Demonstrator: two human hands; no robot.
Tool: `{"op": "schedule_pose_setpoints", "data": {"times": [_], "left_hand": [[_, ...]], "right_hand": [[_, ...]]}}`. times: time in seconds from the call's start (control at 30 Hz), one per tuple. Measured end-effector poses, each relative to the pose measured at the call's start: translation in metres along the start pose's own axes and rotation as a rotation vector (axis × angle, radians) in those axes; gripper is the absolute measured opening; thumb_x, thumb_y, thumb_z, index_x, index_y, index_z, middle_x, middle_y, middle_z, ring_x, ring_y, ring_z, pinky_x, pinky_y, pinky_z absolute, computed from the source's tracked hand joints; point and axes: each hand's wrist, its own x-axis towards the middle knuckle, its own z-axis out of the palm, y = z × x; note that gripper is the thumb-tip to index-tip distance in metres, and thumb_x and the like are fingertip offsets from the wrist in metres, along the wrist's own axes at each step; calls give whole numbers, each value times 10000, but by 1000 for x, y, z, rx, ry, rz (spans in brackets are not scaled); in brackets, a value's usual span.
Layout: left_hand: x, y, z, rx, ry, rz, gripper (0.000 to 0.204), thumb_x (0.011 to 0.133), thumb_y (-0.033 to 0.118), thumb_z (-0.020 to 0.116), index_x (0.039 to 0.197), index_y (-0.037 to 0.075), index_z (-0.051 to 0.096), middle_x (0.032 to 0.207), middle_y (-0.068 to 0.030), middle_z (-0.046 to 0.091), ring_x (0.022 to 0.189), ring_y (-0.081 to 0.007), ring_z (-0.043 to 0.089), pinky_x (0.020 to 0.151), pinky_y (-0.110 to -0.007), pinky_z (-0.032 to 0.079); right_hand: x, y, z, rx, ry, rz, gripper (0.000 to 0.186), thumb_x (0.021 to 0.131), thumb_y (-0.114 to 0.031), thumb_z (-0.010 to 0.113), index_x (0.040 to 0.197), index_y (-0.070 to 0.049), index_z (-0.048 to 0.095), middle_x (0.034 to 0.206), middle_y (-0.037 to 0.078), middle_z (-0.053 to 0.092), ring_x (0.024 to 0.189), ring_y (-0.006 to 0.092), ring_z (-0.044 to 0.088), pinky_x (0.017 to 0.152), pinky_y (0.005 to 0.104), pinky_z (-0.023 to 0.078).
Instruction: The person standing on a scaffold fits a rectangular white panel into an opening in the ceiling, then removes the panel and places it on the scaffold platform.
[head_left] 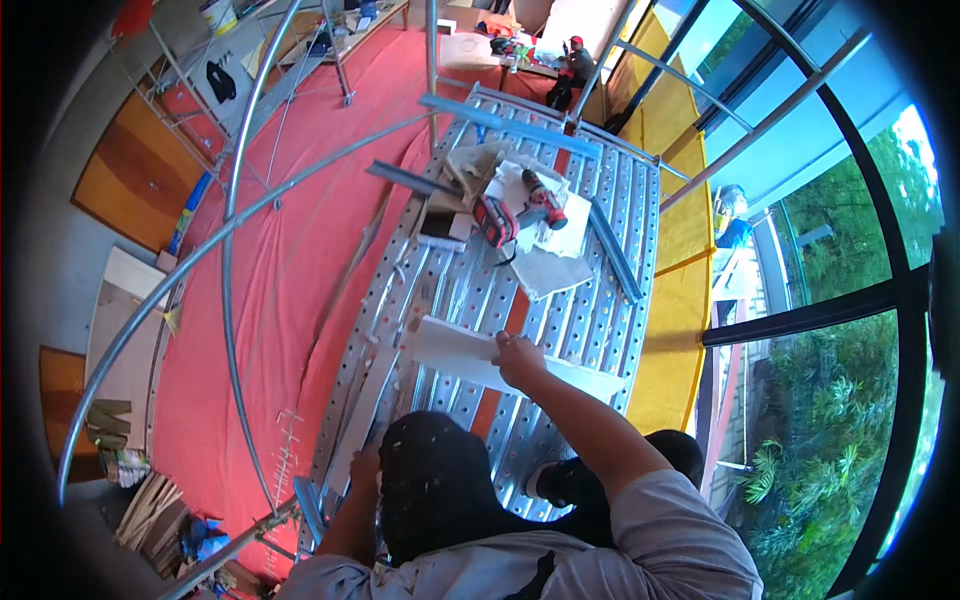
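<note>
My right hand (521, 362) is closed on the far edge of a long white board strip (450, 343), which lies crosswise over the perforated metal scaffold deck (560, 330) in front of my knees. Beside my left knee, my left hand (366, 470) is low at the near end of a narrow white strip (366, 405); its fingers are mostly hidden, so its grip does not show. Beyond the board lie a red-and-black cordless drill (543, 198) and another red-and-black power tool (495, 222), on white offcuts (553, 268).
Metal channels (614, 250) lie on the deck's right side and far end (510, 125). A small box (445, 228) sits left of the tools. Curved scaffold tubes (230, 270) rise at left above the red floor covering (270, 300). Yellow panels (670, 330) and windows line the right. Another person (575, 70) is far off.
</note>
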Motion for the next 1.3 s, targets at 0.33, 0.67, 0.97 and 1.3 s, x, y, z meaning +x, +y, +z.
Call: {"op": "schedule_pose_setpoints", "data": {"times": [0.33, 0.67, 0.97, 1.3], "left_hand": [[92, 354, -187, -200, 149, 407, 607, 863, 351, 771, 1314, -3, 572, 1195, -217, 644, 1103, -334, 634, 960, -417, 496], [6, 575, -278, -289, -158, 524, 327, 912, 231, 737, 1148, 9, 689, 894, -84, 738, 836, -124, 694, 727, -301, 545], [-164, 632, -388, -122, -251, 633, 377, 848, 312, 789, 1100, 35, 740, 915, -153, 749, 824, -220, 724, 799, -361, 555], [-260, 617, -492, -711, -626, 220, 276, 933, 161, 710, 1111, -50, 707, 912, -90, 735, 806, -168, 702, 774, -301, 568]], "right_hand": [[14, 60, -139, 57, 7, -165, 489, 866, -353, 745, 1215, -61, 568, 1156, 171, 674, 1116, 391, 639, 917, 532, 497], [-91, 118, -322, 273, 180, 56, 522, 862, -341, 764, 1178, 6, 533, 1050, 291, 665, 1026, 481, 641, 883, 524, 505], [-250, 78, -412, 306, 157, 78, 541, 861, -421, 753, 1142, -14, 534, 1026, 267, 659, 980, 472, 635, 850, 535, 511], [-358, -29, -534, 364, 49, 159, 508, 860, -427, 759, 1095, -35, 538, 1011, 239, 652, 1001, 451, 637, 855, 503, 510]]}}
